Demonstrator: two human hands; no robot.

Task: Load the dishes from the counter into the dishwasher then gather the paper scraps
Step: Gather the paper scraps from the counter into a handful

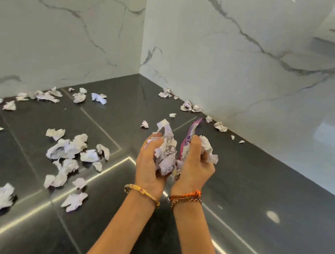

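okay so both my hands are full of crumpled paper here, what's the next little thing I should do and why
Probably press the bundle into your left hand, freeing the right hand. Both hands grip it now, while many scraps lie on the dark counter, mostly to your left, with a few along the wall.

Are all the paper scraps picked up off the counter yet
No, many paper scraps lie on the counter beside the hands.

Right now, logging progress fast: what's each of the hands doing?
Left hand: grips a wad of crumpled paper scraps.
Right hand: grips scraps plus a pink wrapper.
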